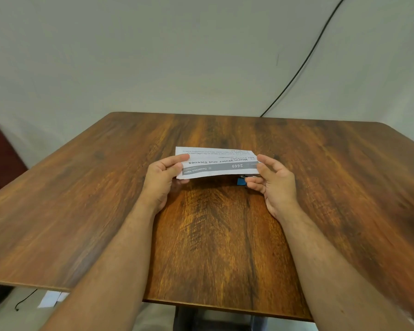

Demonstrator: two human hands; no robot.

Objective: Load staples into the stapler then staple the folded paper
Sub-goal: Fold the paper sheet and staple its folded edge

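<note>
1. Held just above the table (pixel 105 199), near its middle: the folded paper (pixel 219 163), printed side up, text upside down from the near side.
2. Pinching the paper's left end between thumb and fingers: the left hand (pixel 164 179).
3. At the paper's right end: the right hand (pixel 273 181), fingers curled round a small blue stapler (pixel 241 180), mostly hidden under the paper's near right corner.
4. Cannot tell whether staples are loaded, nor whether the corner sits between the stapler's jaws; likely lining up the staple.
5. To do well: keep the left pinch firm and the paper taut, so both folded layers stay flush at the right end.
6. Slide the corner fully into the stapler's mouth, well in from the edge, clear of the right fingertips.
7. Keep the stapler square to the paper's edge, not skewed.
8. Squeeze in one firm, full press; a half press risks a bent staple.
9. Hold the paper level while pressing, so the layers cannot shift.
</note>
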